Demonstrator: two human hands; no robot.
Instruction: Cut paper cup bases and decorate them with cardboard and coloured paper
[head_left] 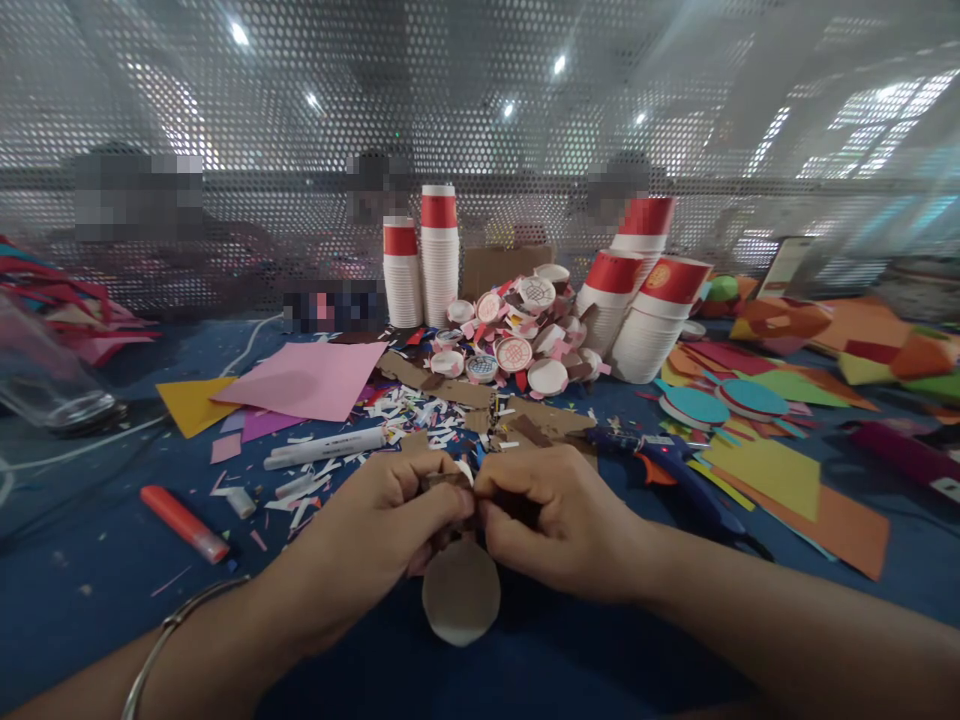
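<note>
Both my hands meet at the middle of the table, fingers pinched close together. My left hand (409, 515) is closed on a small brown piece of cardboard (439, 481), and a bracelet circles that wrist. My right hand (559, 520) is closed too, its fingertips against the same spot; whatever they pinch is mostly hidden. A round grey-brown disc (461, 595) hangs just below the fingers. Whether it joins the cardboard piece, I cannot tell. Beyond the hands lie cardboard strips (525, 425) and paper scraps (420, 410). A blue glue gun (686, 470) rests right of my right hand.
Stacked paper cups (441, 265) and more cups (649, 330) flank a heap of cut cup bottoms (514, 352). Coloured paper (307, 380) lies left, with a white marker (326, 447) and a red tube (184, 523). Yellow sheets (776, 470) and teal discs (694, 406) lie right.
</note>
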